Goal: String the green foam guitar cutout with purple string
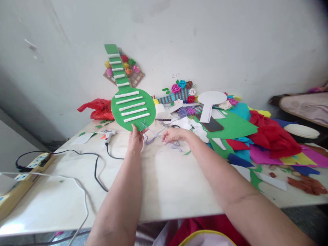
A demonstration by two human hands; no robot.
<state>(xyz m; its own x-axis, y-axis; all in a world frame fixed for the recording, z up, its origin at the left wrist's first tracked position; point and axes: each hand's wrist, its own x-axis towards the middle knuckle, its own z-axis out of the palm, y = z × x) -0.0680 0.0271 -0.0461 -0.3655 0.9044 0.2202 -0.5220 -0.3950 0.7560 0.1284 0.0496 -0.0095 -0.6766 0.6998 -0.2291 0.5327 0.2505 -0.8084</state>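
Observation:
My left hand is closed on the bottom edge of a green paper cutout, round with a long neck, and holds it upright above the table. White strips run across the cutout's face and neck. My right hand pinches a length of purple yarn just to the right of the cutout. The yarn loops from the cutout's lower edge across the white table to my right fingers.
A glue gun with a black cord lies left of my left hand, near a power strip. Coloured paper scraps, a white paddle-shaped cutout, paper flower baskets and a red bag crowd the back and right.

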